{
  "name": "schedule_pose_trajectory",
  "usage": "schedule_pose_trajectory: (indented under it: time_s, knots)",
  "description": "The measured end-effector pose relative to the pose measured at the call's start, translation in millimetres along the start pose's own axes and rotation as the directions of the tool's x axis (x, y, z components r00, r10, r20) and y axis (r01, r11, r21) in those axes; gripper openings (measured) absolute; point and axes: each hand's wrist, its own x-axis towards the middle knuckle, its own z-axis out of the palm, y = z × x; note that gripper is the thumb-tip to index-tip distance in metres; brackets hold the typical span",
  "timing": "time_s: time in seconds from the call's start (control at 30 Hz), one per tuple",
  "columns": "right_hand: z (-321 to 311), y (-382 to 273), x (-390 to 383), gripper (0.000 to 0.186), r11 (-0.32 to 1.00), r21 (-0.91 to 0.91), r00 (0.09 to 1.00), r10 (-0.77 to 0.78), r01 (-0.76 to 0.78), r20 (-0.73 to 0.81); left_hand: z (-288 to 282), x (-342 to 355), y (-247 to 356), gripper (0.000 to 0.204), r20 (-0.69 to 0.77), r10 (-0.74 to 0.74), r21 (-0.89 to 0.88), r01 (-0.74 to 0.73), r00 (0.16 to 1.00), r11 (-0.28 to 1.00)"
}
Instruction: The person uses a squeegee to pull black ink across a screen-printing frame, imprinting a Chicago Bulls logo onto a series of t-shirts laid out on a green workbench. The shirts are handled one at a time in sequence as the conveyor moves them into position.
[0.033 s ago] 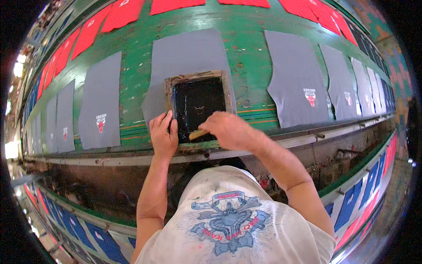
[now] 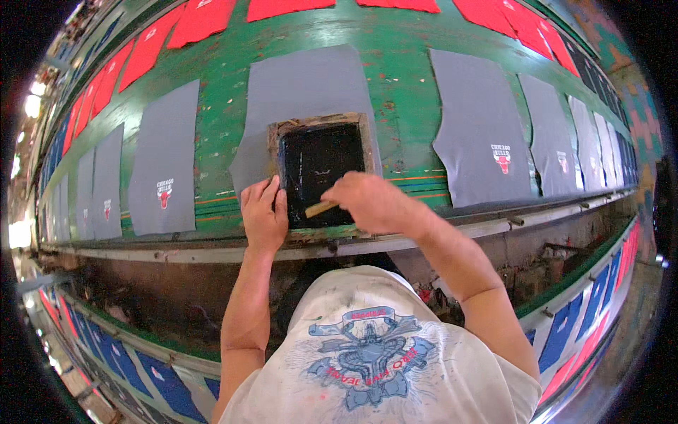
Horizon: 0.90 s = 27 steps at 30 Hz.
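Note:
A wooden-framed printing screen (image 2: pixel 364 145) with a dark mesh lies on a grey fabric piece (image 2: pixel 307 81). My left hand (image 2: pixel 264 212) grips the screen's left rail near its front corner, thumb on the inner side. In my right hand (image 2: pixel 367 201) is a squeegee (image 2: pixel 321 208) with a pale wooden handle, held low over the near part of the mesh. The squeegee's lower edge is hidden, so I cannot tell whether it touches the mesh. A small pale design shows faintly in the mesh, just beyond the squeegee.
Grey pieces bearing a red-and-white print (image 2: pixel 501 162) lie left and right along the green table (image 2: pixel 402 127). Red pieces (image 2: pixel 289 7) line its far side. A metal rail (image 2: pixel 452 230) edges the table in front of me. Behind me another table holds blue pieces (image 2: pixel 169 385).
My right hand and the squeegee have shifted slightly away from me over the mesh. My left hand keeps its hold on the screen's rail. The whole view has shifted a little.

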Motion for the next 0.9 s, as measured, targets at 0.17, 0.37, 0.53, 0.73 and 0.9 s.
schedule_pose_trajectory:
  time_s: [0.17, 0.37, 0.53, 0.73, 0.9]
  knots:
    - [-10, 44, 40, 0.038, 0.980, -0.113, 0.984, 0.152, -0.163, -0.097, -9, 12, 15, 0.033, 0.088, -0.001, 0.160, -0.013, 0.996, 0.987]
    - [-5, 65, 61, 0.045, 0.964, -0.208, 0.967, 0.117, -0.166, -0.226, -8, 24, 17, 0.035, 0.157, -0.017, 0.230, -0.020, 0.987, 0.973]
    - [23, 24, 34, 0.049, 0.942, -0.301, 0.980, 0.094, -0.145, -0.177, -7, 22, 11, 0.035, 0.157, -0.020, 0.199, -0.012, 0.987, 0.980]
    - [54, -30, -3, 0.051, 0.940, -0.286, 0.982, 0.173, -0.187, -0.072, 7, 13, -3, 0.039, 0.067, 0.008, 0.063, -0.013, 0.998, 0.998]
    - [58, -58, -13, 0.056, 0.935, -0.220, 0.960, 0.274, -0.278, -0.049, 21, 6, -11, 0.050, 0.004, -0.082, -0.218, 0.081, 0.997, 0.972]
